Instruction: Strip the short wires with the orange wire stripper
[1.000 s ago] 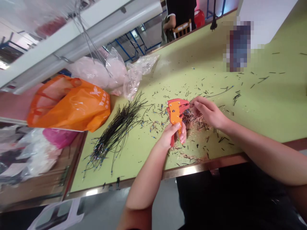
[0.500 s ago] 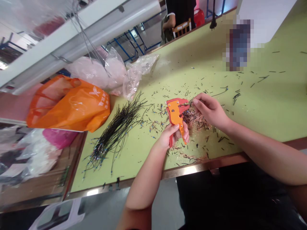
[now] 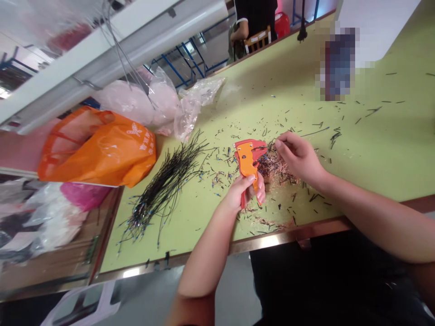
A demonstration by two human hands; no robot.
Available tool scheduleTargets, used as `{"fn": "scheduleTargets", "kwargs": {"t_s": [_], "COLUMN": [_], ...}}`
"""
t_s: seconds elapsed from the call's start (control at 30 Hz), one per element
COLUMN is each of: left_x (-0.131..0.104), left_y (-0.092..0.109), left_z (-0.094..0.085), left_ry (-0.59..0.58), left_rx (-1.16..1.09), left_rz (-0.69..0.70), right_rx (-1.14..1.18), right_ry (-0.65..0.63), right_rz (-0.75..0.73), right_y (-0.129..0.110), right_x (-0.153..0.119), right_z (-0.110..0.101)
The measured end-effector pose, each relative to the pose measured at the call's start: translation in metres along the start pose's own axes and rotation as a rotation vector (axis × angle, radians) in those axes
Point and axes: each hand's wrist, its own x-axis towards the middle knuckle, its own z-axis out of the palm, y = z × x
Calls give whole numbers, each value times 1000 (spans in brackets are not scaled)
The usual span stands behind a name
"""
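Note:
My left hand [image 3: 245,188] is wrapped round the handles of a red and orange wire stripper [image 3: 247,158], whose jaws point right. Just beyond the jaws, the fingers of my right hand [image 3: 297,154] pinch a thin black wire [image 3: 316,132]; its tail sticks out to the right behind the hand, ending in a small bluish tip. The end near the jaws is too fine to make out clearly. Under and between the hands lies a heap of copper strands and black offcuts [image 3: 277,167]. To the left, a bundle of long black wires [image 3: 166,181] rests on the table.
An orange bag [image 3: 102,149] and clear plastic bags [image 3: 190,104] lie along the table's left side, beneath a white shelf beam [image 3: 112,54]. Black scraps are strewn over the green table [image 3: 380,149]. A seated person [image 3: 254,22] is beyond the far edge.
My right hand has shifted slightly right, away from the stripper's jaws, and the wire's tail has moved right with it. The stripper in my left hand has moved slightly left.

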Motion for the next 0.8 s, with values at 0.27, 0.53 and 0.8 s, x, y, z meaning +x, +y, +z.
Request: {"fn": "scheduleTargets", "kwargs": {"t_s": [0.27, 0.53, 0.8], "left_x": [1, 1, 1], "left_y": [0, -1, -7], "left_z": [3, 2, 6], "left_ry": [34, 100, 156], "left_rx": [19, 56, 94], "left_rz": [-6, 1, 35], "right_rx": [-86, -86, -20], "right_ry": [9, 27, 12], "right_rz": [-23, -9, 10], "right_y": [1, -2, 3], "right_x": [-2, -2, -1], "right_z": [1, 1, 2]}}
